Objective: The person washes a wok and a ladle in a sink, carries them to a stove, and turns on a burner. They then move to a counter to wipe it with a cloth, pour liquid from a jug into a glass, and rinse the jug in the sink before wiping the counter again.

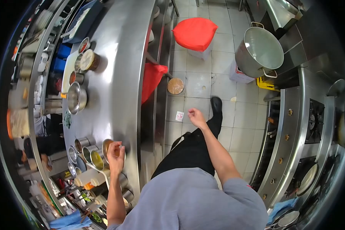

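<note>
My left hand (pixel 115 156) is over the counter's near edge, beside a round metal container (pixel 106 147) that it partly covers. Its fingers are loosely bent and apart, and I see nothing held in them. Close by are metal cups, one with yellow-green liquid (pixel 97 160) and another (pixel 81 144). My right hand (pixel 196 117) hangs above the tiled floor in front of my leg, fingers loosely curled and apart, holding nothing visible. A small printed card (pixel 179 116) lies on the floor just left of it.
The steel counter (pixel 120 69) bears a metal bowl (pixel 77 98) and a lidded tub (pixel 89 60). A red-covered stool (pixel 194 33) and a round tub (pixel 175 86) are on the floor. A large pot (pixel 262 50) and the stove (pixel 285 142) line the right side.
</note>
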A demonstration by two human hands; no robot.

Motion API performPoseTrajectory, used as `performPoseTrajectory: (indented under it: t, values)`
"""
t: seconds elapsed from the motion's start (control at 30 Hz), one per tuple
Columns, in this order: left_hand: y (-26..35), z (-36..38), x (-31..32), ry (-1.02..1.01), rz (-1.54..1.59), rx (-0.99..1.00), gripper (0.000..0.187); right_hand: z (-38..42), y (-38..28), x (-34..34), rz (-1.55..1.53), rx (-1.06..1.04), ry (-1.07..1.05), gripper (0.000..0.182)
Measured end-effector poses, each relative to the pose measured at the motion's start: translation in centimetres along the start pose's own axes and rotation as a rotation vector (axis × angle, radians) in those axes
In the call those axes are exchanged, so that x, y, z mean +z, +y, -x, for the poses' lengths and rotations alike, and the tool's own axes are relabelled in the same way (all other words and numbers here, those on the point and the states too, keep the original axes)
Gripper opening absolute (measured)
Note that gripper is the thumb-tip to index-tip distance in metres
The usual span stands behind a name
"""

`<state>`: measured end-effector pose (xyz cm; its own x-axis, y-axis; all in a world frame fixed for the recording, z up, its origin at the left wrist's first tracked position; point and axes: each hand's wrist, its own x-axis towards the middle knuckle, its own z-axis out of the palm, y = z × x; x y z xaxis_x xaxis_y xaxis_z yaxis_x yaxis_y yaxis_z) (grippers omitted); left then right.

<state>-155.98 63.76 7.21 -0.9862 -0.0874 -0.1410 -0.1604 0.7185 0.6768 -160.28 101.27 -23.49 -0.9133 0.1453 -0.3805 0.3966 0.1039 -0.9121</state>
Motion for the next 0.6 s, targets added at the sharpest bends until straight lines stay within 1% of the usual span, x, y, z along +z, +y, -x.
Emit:
performPoseTrajectory:
  t: [0.07,0.17,0.23,0.33,0.43,0.47,0.5,0.57,0.6]
  values:
    - [0.2,-1.8,1.4,-0.048,-0.090,0.016,0.019,-2.9,-1.5,0.0,-0.016,-0.001,-0.011,0.029]
    - [2.9,-5.1,4.4,-0.138,-0.235,-0.011,0.022,-8.4,-3.8,-0.6,-0.070,0.004,-0.038,0.030]
    - [4.9,-7.8,6.6,-0.239,-0.293,-0.086,0.033,-12.8,-5.4,-1.6,-0.086,0.001,-0.059,0.030]
    - [6.1,-12.1,10.2,-0.214,-0.520,0.025,0.057,-20.2,-6.8,-2.2,-0.069,-0.012,-0.080,0.032]
    - [7.6,-16.1,13.2,-0.172,-0.431,-0.162,0.078,-27.4,-8.7,-2.2,-0.034,-0.029,-0.124,0.036]
    - [6.8,-16.9,13.6,-0.204,-0.513,-0.175,0.092,-29.6,-9.8,-2.3,-0.023,-0.032,-0.157,0.038]
    - [7.6,-17.6,14.2,-0.203,-0.525,-0.239,0.095,-31.6,-11.2,-2.4,-0.011,-0.038,-0.190,0.041]
    - [9.5,-19.1,15.9,-0.196,-0.539,-0.365,0.101,-36.0,-14.0,-2.1,0.051,-0.120,-0.241,0.049]
    - [10.1,-19.5,16.5,-0.175,-0.525,-0.413,0.108,-38.0,-15.5,-1.7,0.082,-0.166,-0.270,0.053]
